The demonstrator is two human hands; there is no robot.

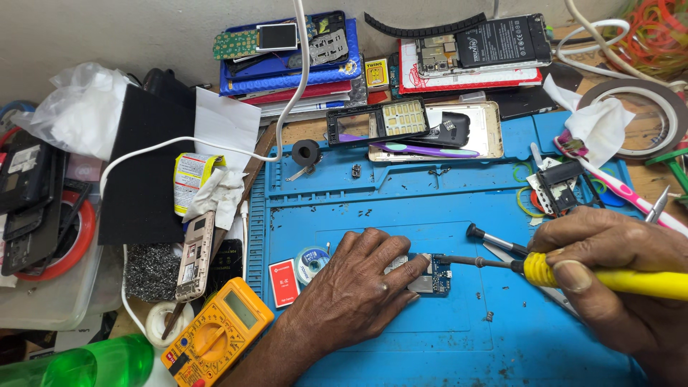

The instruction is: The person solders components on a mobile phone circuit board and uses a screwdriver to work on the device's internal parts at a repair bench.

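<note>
The left hand (pixel 355 287) presses a small circuit board (pixel 430 274) flat on the blue mat (pixel 430 344), near centre of the table, steadying it. The right hand (pixel 616 276) grips a yellow soldering iron (pixel 573 276) closed, pen-like, its tip touching the board's right edge.

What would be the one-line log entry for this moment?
left hand: pressing circuit board | right hand: holding soldering iron | tip: at board | surface: blue mat
</note>
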